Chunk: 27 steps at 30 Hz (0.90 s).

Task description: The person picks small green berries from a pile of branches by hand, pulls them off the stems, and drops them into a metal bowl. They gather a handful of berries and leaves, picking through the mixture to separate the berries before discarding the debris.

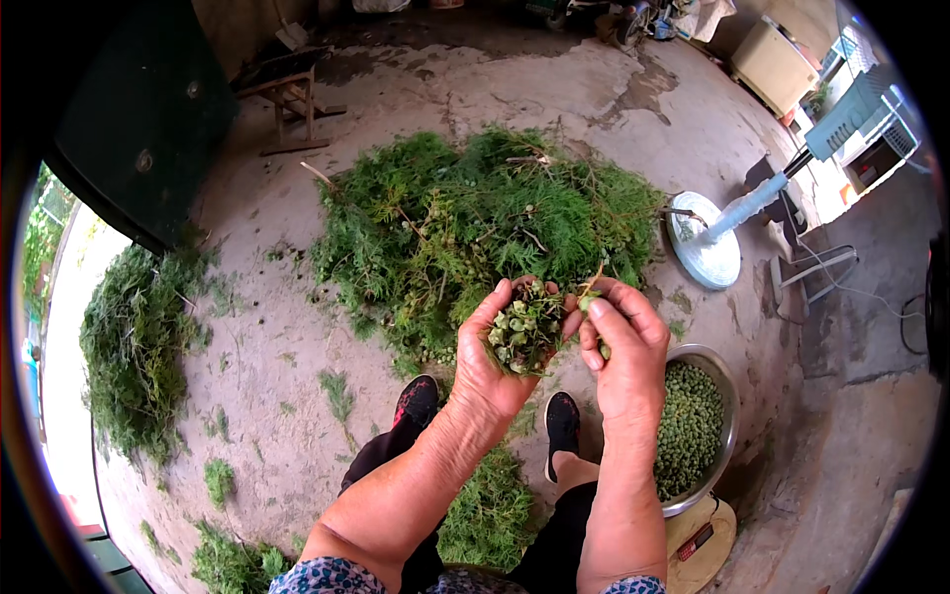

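Observation:
My left hand point(493, 356) is cupped around a heap of green seed cones point(523, 330) mixed with bits of leaf and twig. Right beside it, my right hand point(627, 341) pinches a small sprig with a green cone point(586, 303) between thumb and fingers. Another cone shows under those fingers. Beyond both hands, a large pile of cut conifer branches point(475, 223), likely arborvitae, spreads over the floor. A steel basin point(731, 445) full of loose green cones point(689, 431) stands to the right, partly behind my right forearm.
A fan's round base point(724, 260) with a wrapped pole point(749, 204) stands at right. Under the basin is a round wooden board point(712, 549) bearing a red phone point(695, 542). More branches point(137, 356) lie left and between my feet point(490, 512). A wooden stool point(297, 96) stands far left.

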### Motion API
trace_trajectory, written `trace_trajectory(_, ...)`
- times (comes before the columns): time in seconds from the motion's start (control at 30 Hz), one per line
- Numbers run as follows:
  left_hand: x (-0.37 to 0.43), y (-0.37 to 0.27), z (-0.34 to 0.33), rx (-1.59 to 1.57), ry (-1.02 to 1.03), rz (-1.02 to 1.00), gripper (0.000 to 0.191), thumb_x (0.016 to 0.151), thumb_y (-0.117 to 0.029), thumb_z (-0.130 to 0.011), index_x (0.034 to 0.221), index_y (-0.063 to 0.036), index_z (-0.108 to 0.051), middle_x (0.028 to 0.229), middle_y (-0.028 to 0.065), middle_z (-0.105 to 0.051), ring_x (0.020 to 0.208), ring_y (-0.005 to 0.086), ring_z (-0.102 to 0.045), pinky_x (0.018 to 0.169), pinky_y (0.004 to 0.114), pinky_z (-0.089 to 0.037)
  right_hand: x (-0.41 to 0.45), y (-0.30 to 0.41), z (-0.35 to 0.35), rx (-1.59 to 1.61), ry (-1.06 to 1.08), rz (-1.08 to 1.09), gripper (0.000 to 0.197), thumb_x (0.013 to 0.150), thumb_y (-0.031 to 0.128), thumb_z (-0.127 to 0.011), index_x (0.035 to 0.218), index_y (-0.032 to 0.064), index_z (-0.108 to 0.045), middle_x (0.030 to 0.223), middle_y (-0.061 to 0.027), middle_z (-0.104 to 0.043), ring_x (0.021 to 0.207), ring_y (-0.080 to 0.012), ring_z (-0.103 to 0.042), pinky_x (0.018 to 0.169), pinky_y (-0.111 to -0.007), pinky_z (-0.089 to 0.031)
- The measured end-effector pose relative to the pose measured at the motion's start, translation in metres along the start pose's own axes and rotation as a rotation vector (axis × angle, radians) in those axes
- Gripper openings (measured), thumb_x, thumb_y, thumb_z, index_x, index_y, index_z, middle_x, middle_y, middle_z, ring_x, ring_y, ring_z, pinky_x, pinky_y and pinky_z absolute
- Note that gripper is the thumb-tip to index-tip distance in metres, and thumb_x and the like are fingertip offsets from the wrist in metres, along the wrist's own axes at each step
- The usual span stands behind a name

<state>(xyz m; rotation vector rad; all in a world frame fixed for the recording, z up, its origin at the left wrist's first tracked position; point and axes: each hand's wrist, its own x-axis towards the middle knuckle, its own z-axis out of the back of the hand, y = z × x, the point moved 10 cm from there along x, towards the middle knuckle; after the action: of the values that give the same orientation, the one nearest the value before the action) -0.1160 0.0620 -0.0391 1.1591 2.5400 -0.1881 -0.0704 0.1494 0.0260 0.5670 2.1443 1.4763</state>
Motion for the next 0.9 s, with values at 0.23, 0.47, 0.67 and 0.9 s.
trace_trajectory(0.23,-0.004,0.000,-0.001,-0.003,-0.024,0.006,0.024,0.088,-0.025,-0.049,0.099,-0.0032,-0.052,0.099,0.0164,-0.057,0.096,0.0344,-0.055,0.090,0.049,-0.045,0.002,-0.012,0.012,0.384,-0.025,-0.094,0.014,0.085,0.005,-0.050,0.095,-0.0019,-0.056,0.076,-0.0070,-0.057,0.057,-0.0101,-0.050,0.043,-0.019,-0.035)
trace_trajectory(0.47,-0.004,0.009,-0.006,0.021,0.017,0.060,0.025,0.088,-0.025,-0.050,0.098,-0.0026,-0.053,0.098,0.0170,-0.058,0.094,0.0334,-0.056,0.085,0.047,-0.048,0.004,-0.007,0.021,0.250,-0.015,-0.040,0.015,0.087,0.011,-0.053,0.097,0.0005,-0.057,0.078,-0.0063,-0.057,0.056,-0.0095,-0.047,0.042,-0.020,-0.034)
trace_trajectory(0.67,-0.008,0.017,0.001,0.152,-0.006,0.148,0.026,0.087,-0.026,-0.052,0.097,-0.0019,-0.055,0.093,0.0147,-0.060,0.087,0.0298,-0.060,0.081,0.043,-0.051,0.004,0.007,0.002,-0.279,0.053,0.142,0.016,0.082,0.006,-0.060,0.095,-0.0031,-0.062,0.081,-0.0057,-0.056,0.057,-0.0090,-0.055,0.042,-0.020,-0.043)
trace_trajectory(0.9,-0.009,0.021,0.011,0.161,-0.080,0.148,0.017,0.085,-0.023,-0.055,0.092,-0.0071,-0.058,0.089,0.0045,-0.062,0.083,0.0179,-0.060,0.077,0.033,-0.050,0.001,0.012,-0.005,-0.595,0.034,0.169,0.015,0.077,0.005,-0.065,0.088,-0.0035,-0.064,0.083,-0.0073,-0.054,0.055,-0.0120,-0.057,0.037,-0.022,-0.044)
